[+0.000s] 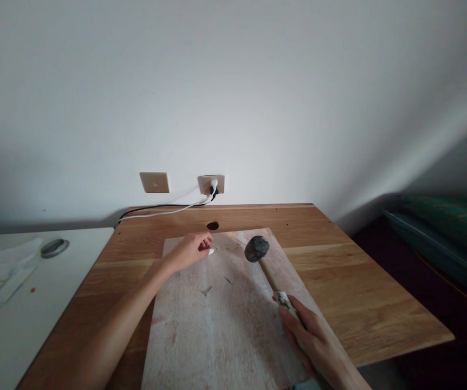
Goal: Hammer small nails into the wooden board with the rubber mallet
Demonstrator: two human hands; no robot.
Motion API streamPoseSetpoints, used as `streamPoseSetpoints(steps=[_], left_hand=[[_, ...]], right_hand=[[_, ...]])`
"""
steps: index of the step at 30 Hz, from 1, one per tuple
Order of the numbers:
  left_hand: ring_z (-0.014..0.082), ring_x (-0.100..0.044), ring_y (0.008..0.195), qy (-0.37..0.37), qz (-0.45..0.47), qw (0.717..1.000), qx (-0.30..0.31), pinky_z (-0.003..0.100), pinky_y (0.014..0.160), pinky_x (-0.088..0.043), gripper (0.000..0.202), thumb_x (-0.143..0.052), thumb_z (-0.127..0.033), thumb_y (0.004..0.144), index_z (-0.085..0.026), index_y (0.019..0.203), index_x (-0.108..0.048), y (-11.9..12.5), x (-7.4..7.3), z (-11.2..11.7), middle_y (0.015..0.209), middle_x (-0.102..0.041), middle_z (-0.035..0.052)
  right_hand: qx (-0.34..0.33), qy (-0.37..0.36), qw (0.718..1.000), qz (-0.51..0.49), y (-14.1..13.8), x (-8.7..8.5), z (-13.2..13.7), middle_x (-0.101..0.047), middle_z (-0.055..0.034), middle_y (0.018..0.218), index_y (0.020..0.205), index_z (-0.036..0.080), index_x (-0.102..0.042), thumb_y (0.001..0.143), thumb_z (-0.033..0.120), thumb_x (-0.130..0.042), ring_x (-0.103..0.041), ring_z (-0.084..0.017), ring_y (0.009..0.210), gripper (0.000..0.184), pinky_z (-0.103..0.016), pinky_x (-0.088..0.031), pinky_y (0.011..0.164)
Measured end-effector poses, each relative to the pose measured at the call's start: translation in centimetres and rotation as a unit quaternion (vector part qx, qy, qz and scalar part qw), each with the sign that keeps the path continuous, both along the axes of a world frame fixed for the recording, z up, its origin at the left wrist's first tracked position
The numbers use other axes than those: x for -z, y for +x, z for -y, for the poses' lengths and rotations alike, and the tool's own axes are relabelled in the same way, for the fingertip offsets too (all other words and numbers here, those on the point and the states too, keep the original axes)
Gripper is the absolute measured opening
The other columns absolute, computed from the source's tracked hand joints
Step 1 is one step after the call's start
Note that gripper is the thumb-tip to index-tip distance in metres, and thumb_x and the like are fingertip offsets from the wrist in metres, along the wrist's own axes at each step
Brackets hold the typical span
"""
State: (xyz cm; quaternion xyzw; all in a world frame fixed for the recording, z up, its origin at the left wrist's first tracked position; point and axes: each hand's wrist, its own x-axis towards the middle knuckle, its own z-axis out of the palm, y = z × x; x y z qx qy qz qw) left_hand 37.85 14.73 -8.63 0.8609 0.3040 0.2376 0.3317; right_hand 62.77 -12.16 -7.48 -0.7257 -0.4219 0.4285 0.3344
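My right hand (pixel 306 330) is wrapped round the pale handle of a rubber mallet (pixel 257 249), whose dark head is raised over the right side of a worn wooden board (pixel 201 346). Near the far edge of that board, the fingers of my left hand (pixel 196 248) are pinched together on a small thin nail (pixel 215 247). A few tiny nails (pixel 228 246) show just right of those fingertips, between them and the mallet head. Closer to me lie a loose nail (pixel 228 280) and some more small nails (pixel 207 291).
The board rests on a wooden desk (pixel 331 271) with a cable hole (pixel 213 225). Behind it, cables (pixel 164 213) run to a wall socket (pixel 205 184). At left, a white table (pixel 66 276) bears a roll of tape (pixel 54 248) and white cloth or paper (pixel 6 265).
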Motion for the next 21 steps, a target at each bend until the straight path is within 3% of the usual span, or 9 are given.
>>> streamPoseSetpoints(steps=[3, 7, 15, 21], left_hand=[[0.0138, -0.059, 0.069, -0.018, 0.031, 0.999, -0.029, 0.024, 0.064, -0.046, 0.016, -0.070, -0.019, 0.080, -0.018, 0.096, -0.067, -0.1, 0.6, -0.2, 0.081, -0.068, 0.0003], [0.0130, -0.058, 0.068, -0.031, 0.061, 0.997, -0.047, 0.024, 0.062, -0.045, 0.026, -0.071, -0.022, 0.079, -0.017, 0.104, -0.068, 0.1, 1.0, 0.0, 0.086, -0.069, 0.0017], [0.0128, -0.062, 0.067, -0.054, 0.047, 0.996, -0.050, 0.022, 0.064, -0.045, 0.028, -0.060, -0.005, 0.073, -0.016, 0.097, -0.070, 0.2, 0.1, 0.3, 0.080, -0.071, -0.0008], [0.0137, -0.060, 0.067, -0.024, 0.025, 0.998, -0.058, 0.021, 0.063, -0.041, 0.025, -0.060, -0.001, 0.070, -0.015, 0.089, -0.069, 0.0, -0.1, 0.3, 0.073, -0.067, -0.0020]], right_hand=[[-0.035, -0.015, 0.999, -0.028, -1.3, -1.5, -0.9, -0.039, 0.0130, 0.045, 0.114, 0.022, -0.054, 0.092, 0.076, -0.047, -0.030, -0.008, 0.033, 0.059, -0.017, -0.024, 0.031], [-0.050, 0.012, 0.997, -0.064, -3.1, -2.3, -2.8, -0.040, 0.0126, 0.054, 0.095, 0.024, -0.049, 0.089, 0.076, -0.050, -0.032, -0.005, 0.036, 0.052, -0.015, -0.024, 0.031], [-0.090, 0.052, 0.992, -0.073, -5.1, -1.1, -5.9, -0.042, 0.0114, 0.055, 0.094, 0.023, -0.052, 0.095, 0.073, -0.050, -0.036, -0.006, 0.037, 0.050, -0.015, -0.028, 0.031], [-0.115, 0.059, 0.989, -0.076, -5.3, 0.2, -6.6, -0.041, 0.0115, 0.055, 0.095, 0.024, -0.051, 0.099, 0.066, -0.049, -0.034, -0.006, 0.037, 0.042, -0.016, -0.026, 0.031]])
